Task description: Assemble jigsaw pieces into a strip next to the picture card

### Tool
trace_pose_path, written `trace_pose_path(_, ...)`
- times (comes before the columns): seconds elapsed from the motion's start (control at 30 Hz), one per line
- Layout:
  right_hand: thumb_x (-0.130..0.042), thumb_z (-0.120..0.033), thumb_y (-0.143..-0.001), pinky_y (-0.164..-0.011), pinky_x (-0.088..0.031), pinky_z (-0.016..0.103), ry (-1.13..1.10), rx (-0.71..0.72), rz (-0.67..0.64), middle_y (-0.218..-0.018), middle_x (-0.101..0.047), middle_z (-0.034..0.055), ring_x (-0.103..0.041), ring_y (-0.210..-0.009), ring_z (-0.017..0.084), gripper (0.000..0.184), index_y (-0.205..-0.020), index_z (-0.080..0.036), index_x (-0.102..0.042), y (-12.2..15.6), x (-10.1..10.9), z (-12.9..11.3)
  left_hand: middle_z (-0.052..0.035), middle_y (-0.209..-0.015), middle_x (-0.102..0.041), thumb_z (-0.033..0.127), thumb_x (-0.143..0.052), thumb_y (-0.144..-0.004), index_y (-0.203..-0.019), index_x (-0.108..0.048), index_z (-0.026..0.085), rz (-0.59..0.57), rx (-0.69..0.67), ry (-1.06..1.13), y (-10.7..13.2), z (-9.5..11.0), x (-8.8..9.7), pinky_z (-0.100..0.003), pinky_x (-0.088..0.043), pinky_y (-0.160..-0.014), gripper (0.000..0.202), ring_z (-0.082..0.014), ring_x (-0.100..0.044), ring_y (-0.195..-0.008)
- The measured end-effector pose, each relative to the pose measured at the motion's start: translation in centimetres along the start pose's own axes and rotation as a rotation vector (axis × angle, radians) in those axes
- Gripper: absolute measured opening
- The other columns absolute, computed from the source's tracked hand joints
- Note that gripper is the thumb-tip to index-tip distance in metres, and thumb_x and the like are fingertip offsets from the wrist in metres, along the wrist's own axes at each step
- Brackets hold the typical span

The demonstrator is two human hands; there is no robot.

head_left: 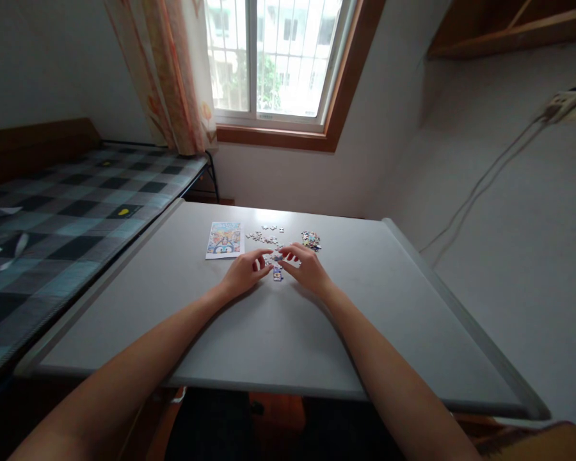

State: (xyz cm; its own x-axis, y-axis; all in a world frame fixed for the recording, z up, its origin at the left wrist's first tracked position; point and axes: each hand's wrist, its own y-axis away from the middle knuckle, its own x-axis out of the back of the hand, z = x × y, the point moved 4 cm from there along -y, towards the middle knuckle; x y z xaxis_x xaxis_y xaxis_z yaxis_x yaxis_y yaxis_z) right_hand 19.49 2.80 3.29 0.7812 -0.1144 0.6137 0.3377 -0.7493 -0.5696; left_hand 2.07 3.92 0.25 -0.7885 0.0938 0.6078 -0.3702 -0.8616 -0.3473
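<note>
The left forearm (166, 346) and right forearm (372, 349) reach forward, converging. The left hand (244, 270) curves, thumb and fingertips parted; the right hand (311, 269) faces it, fingers bent.

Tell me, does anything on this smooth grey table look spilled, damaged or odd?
Nothing stands out. The small, multicoloured jigsaw pieces are partly heaped, partly scattered, which looks ordinary for loose pieces; they are too small to check for damage. The rectangular, colourful printed sheet lies to their left.

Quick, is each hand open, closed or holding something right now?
Left hand: open, loosely curved.
Right hand: curled at a small puzzle piece; whether it grips it cannot be told.
</note>
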Motion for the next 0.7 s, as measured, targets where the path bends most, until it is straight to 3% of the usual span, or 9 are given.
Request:
trace_pose_path(0.3,-0.063,-0.023,-0.086,-0.074,-0.048,0.031,0.000,0.054,0.004,-0.089,-0.063,0.0036,-0.058,-0.077,0.015,0.009,-0.094,-0.021,-0.065,0.08,-0.14,-0.56,0.0021,-0.075,-0.062,0.033,-0.060,-0.086,-0.103,-0.067,0.021,0.073,-0.105,-0.034,-0.07,0.31,0.16,-0.020,-0.044,-0.056,0.022,-0.0070,-0.051,-0.055)
trace_pose_path(0.7,-0.063,-0.025,-0.086,-0.074,-0.050,0.031,-0.031,0.038,-0.019,-0.093,-0.063,0.0044,-0.059,-0.078,0.015,0.013,-0.098,-0.022,-0.066,0.16,-0.18,-0.52,0.0027,-0.074,-0.059,0.035,-0.059,-0.088,-0.100,-0.068,0.022,0.099,-0.148,-0.097,0.00,0.88,0.56,-0.020,-0.042,-0.057,0.020,-0.0067,-0.050,-0.055)
